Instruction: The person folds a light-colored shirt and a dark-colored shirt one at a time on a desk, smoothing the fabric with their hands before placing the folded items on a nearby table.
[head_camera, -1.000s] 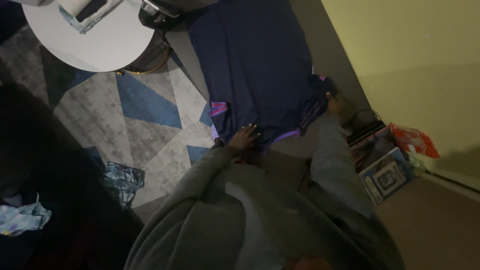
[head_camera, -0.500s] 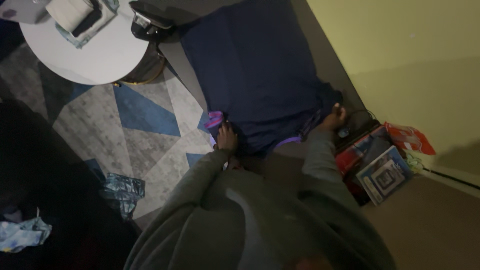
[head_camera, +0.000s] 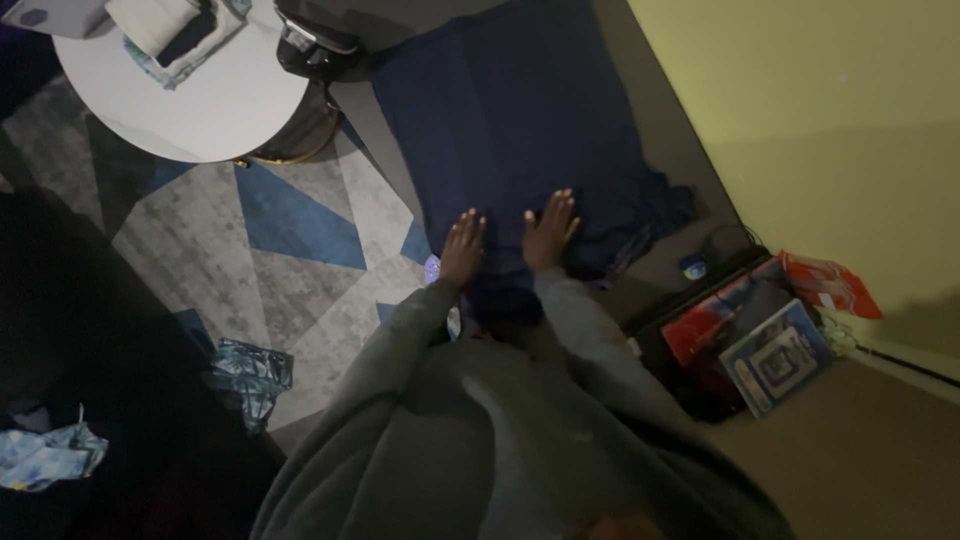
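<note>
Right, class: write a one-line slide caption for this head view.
Left hand and right hand press flat on a navy cloth spread beside a round white table.

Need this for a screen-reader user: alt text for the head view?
Both hands, left hand and right hand, lie flat, fingers spread, on a navy garment spread over a patterned rug. A round white table stands nearby.

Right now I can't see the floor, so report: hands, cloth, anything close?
Left hand, right hand flat, open on dark blue cloth. Cloth spread on floor. Round white table beside it.
</note>
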